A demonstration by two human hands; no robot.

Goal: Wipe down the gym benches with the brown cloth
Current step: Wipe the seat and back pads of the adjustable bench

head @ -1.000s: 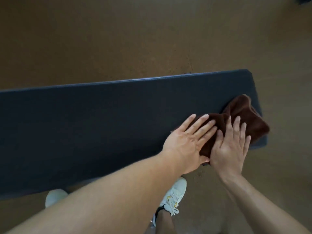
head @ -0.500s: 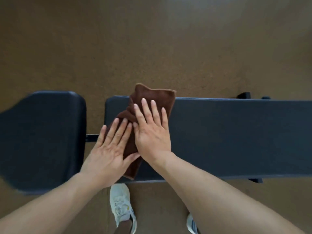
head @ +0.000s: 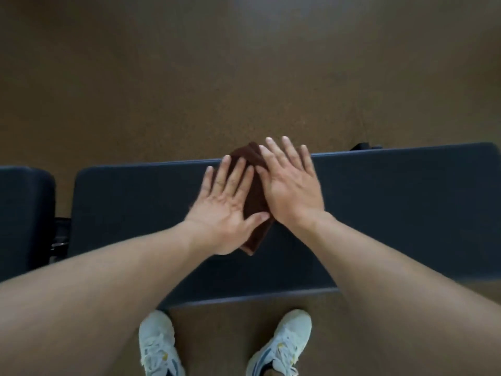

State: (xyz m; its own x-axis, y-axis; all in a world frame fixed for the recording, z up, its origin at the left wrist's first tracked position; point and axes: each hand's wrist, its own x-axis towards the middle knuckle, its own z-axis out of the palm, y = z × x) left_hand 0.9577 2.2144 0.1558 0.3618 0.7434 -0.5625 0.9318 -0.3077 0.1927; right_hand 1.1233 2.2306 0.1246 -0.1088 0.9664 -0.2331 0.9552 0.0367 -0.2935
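- the brown cloth (head: 254, 202) lies folded on the dark padded bench (head: 393, 202), stretched from the far edge toward the near side, roughly midway along the visible pad.
- its far corner (head: 245, 153) pokes just past the bench's back edge, over the floor; its near corner (head: 250, 246) lies flat on the pad, closer to the person.
- the left hand (head: 226, 207) is spread flat, palm down, fingers straight and apart, pressing on the left part of the cloth; the thumb (head: 259, 217) reaches across the cloth toward the other hand.
- the right hand (head: 291, 189) is likewise flat and open, palm down on the right part of the cloth, with the fingertips (head: 284, 142) reaching over the bench's far edge.
- neither hand is closed around the cloth; both press it down with splayed fingers, and the two hands sit just beside each other with a strip of cloth showing between them.
- a second dark pad (head: 24, 213) sits to the left, apart from the main bench by a gap.
- two pale sneakers (head: 282, 346) stand on the brown floor (head: 244, 77) just in front of the bench's near edge.
- both forearms are bare and cross the near part of the pad.
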